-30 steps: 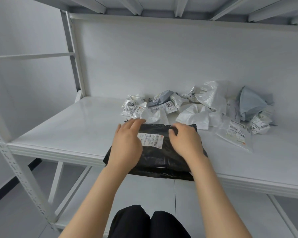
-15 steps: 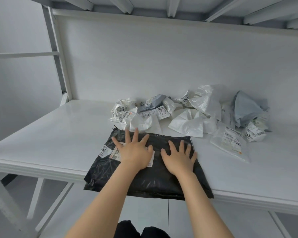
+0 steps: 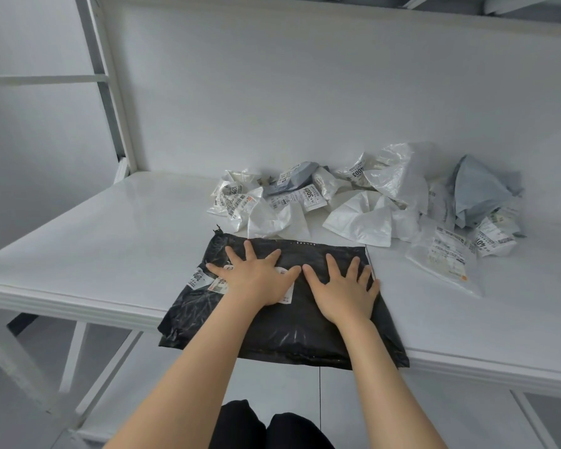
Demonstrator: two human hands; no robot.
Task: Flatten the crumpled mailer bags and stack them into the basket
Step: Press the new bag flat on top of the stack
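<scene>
The black bag point(image 3: 285, 332) lies spread nearly flat at the front of the counter point(image 3: 110, 241). It is glossy and wrinkled, with its near end hanging over the edge and white labels point(image 3: 201, 278) on its left part. The left hand point(image 3: 256, 280) and right hand point(image 3: 345, 291) rest palm-down on it, fingers spread. Behind it, a pile point(image 3: 363, 218) of crumpled white, grey and clear bags sits by the back wall, the nearest white one just beside its far edge.

white label point(image 3: 219, 285) partly under left hand point(image 3: 256, 280) | clear mailer point(image 3: 444, 259) print illegible
</scene>
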